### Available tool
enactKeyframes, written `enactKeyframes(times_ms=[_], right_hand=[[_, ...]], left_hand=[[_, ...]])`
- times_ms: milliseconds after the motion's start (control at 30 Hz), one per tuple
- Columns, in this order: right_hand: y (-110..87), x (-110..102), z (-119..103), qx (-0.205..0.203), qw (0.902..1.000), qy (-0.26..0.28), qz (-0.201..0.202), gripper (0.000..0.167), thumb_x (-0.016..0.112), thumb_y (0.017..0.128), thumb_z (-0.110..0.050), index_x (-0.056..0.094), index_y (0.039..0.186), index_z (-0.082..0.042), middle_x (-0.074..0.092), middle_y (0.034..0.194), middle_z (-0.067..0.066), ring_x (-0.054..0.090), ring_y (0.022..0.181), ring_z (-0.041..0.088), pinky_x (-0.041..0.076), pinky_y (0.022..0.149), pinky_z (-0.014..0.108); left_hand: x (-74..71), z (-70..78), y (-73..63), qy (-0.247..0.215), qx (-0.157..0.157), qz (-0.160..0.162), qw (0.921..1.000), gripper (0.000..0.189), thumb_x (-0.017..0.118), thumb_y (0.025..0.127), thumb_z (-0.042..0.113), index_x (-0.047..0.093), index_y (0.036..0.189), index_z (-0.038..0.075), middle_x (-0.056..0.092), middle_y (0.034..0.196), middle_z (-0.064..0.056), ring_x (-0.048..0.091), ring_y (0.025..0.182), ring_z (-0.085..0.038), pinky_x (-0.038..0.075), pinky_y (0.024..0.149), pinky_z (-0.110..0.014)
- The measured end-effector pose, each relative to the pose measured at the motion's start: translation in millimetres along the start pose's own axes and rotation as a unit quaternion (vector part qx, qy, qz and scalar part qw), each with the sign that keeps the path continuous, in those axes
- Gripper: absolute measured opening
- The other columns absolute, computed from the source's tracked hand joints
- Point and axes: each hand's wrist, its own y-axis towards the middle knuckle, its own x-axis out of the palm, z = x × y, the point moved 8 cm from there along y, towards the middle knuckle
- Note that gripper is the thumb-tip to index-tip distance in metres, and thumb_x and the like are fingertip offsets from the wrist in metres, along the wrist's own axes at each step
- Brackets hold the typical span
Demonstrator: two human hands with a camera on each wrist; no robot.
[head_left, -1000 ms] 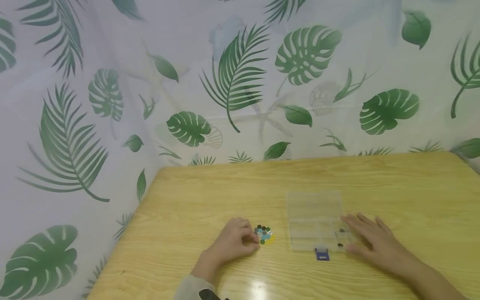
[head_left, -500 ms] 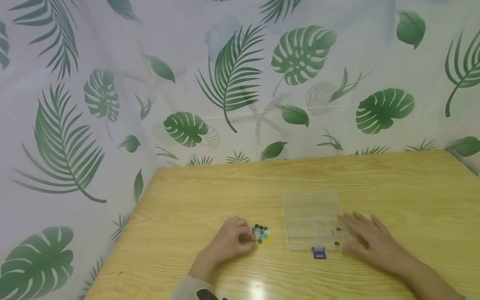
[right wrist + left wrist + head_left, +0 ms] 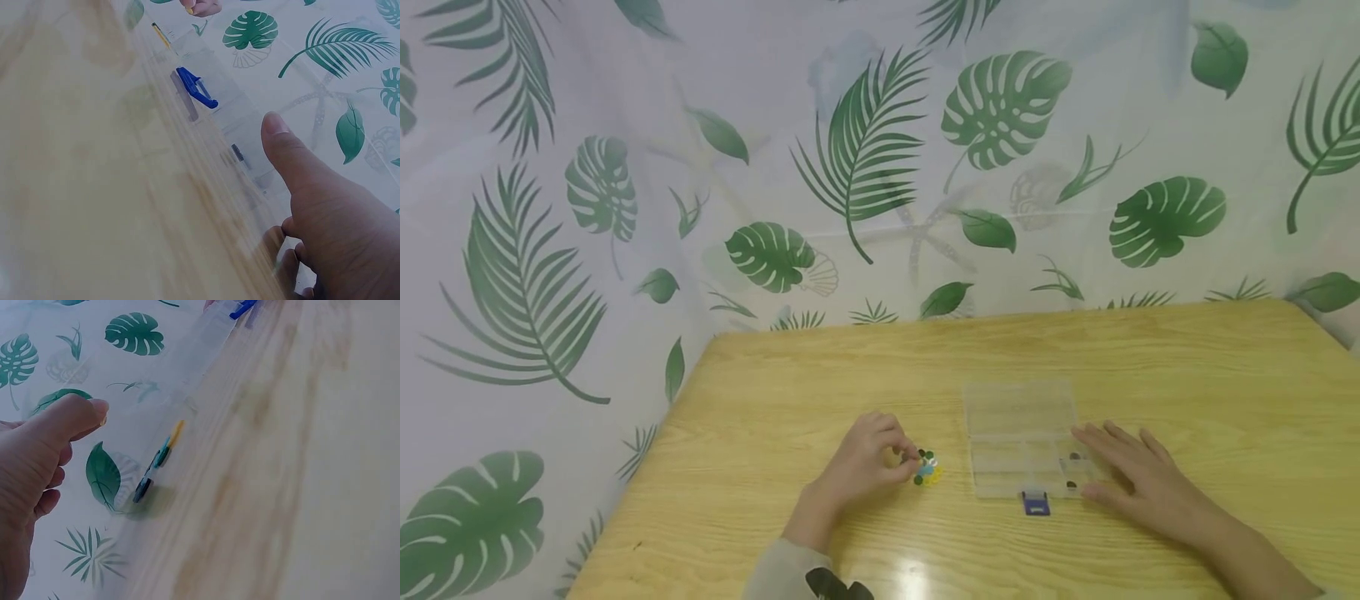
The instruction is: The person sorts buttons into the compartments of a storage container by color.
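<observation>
Left hand [image 3: 871, 454] just shifted farther, over the left side of the disc pile [image 3: 928, 470], left of my clear box [image 3: 998, 462]. Probably picking; can't tell if anything's pinched. Right hand [image 3: 1142, 475] stayed by the box's right end, fingers spread.

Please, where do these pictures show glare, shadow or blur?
Head: glare on the wooden table near the bottom, the clear box faint; left wrist: dim, the small discs soft, a dark patch, perhaps shadow, beside them; right wrist: dim, wood grain smeared, a shadow or reflection beside the blue latch.
</observation>
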Motion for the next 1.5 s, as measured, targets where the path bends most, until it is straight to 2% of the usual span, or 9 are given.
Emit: enactKeyframes(times_ms=[300, 533, 700, 867, 1000, 1167, 1267, 1500], right_hand=[[-1.1, 1, 2, 0.0, 0.9999, -0.005, 0.009, 0.066, 0.066, 0.087, -0.027, 0.036, 0.146, -0.017, 0.043, 0.14, 0.024, 0.03, 0.129, 0.054, -0.007, 0.112, 0.056], [-4.4, 6, 5, 0.004, 0.9999, -0.007, 0.013, 0.066, 0.066, 0.088, -0.028, 0.037, 0.146, -0.018, 0.043, 0.142, 0.022, 0.029, 0.13, 0.053, -0.009, 0.112, 0.055], [-4.7, 7, 5, -0.008, 0.9995, -0.022, 0.021, 0.067, 0.067, 0.087, -0.028, 0.037, 0.145, -0.018, 0.044, 0.14, 0.023, 0.032, 0.128, 0.053, -0.007, 0.112, 0.055], [-4.3, 7, 6, -0.008, 0.9996, -0.016, 0.02, 0.067, 0.067, 0.086, -0.028, 0.037, 0.145, -0.019, 0.044, 0.14, 0.023, 0.031, 0.128, 0.054, -0.006, 0.111, 0.057], [-4.7, 10, 8, -0.003, 0.9998, -0.011, 0.014, 0.066, 0.066, 0.087, -0.029, 0.037, 0.146, -0.019, 0.043, 0.14, 0.024, 0.03, 0.128, 0.054, -0.006, 0.111, 0.059], [-3.7, 8, 5, -0.001, 0.9999, -0.007, 0.009, 0.066, 0.066, 0.088, -0.028, 0.037, 0.145, -0.018, 0.043, 0.141, 0.023, 0.03, 0.129, 0.054, -0.005, 0.11, 0.06], [-3.5, 7, 4, -0.002, 0.9999, -0.009, 0.009, 0.065, 0.066, 0.087, -0.028, 0.038, 0.145, -0.018, 0.044, 0.141, 0.023, 0.031, 0.129, 0.054, -0.004, 0.11, 0.06], [-2.5, 4, 3, 0.0, 1.0, -0.003, 0.007, 0.064, 0.066, 0.087, -0.028, 0.038, 0.145, -0.017, 0.044, 0.14, 0.024, 0.03, 0.129, 0.054, -0.004, 0.11, 0.061]], left_hand=[[7.1, 14.8, 19.7, 0.0, 0.061, 0.023, 0.9979, 0.008, 0.079, 0.075, 0.017, 0.071, 0.075, 0.016, 0.057, 0.07, 0.003, 0.051, 0.067, -0.01, 0.038, 0.074, -0.02], [22.6, 31.4, 33.1, 0.033, 0.13, 0.054, 0.9896, 0.009, 0.079, 0.072, 0.017, 0.07, 0.074, 0.018, 0.055, 0.068, 0.007, 0.05, 0.065, -0.005, 0.036, 0.071, -0.014], [42.1, 39.6, 46.8, 0.035, 0.145, 0.045, 0.9878, 0.007, 0.079, 0.074, 0.021, 0.071, 0.075, 0.02, 0.057, 0.069, 0.009, 0.051, 0.065, -0.002, 0.037, 0.069, -0.01], [59.2, 55.2, 64.3, 0.056, 0.15, 0.036, 0.9865, 0.008, 0.078, 0.076, 0.028, 0.072, 0.077, 0.022, 0.056, 0.071, 0.011, 0.05, 0.069, -0.001, 0.037, 0.073, -0.011], [71.4, 67.4, 74.5, 0.084, 0.146, 0.037, 0.9851, 0.008, 0.077, 0.077, 0.032, 0.073, 0.077, 0.025, 0.055, 0.071, 0.012, 0.048, 0.069, -0.001, 0.036, 0.074, -0.012], [83.4, 69.4, 84.4, 0.086, 0.099, 0.014, 0.9912, 0.007, 0.075, 0.078, 0.033, 0.073, 0.08, 0.027, 0.056, 0.074, 0.014, 0.048, 0.074, -0.003, 0.032, 0.074, -0.014], [85.2, 68.1, 87.5, 0.076, 0.071, 0.003, 0.9945, 0.007, 0.075, 0.079, 0.032, 0.073, 0.082, 0.026, 0.057, 0.076, 0.013, 0.047, 0.076, -0.005, 0.029, 0.073, -0.016], [86.7, 66.1, 91.5, 0.084, 0.038, -0.02, 0.9956, 0.009, 0.073, 0.081, 0.034, 0.072, 0.086, 0.026, 0.057, 0.08, 0.013, 0.046, 0.079, -0.005, 0.029, 0.075, -0.015]])
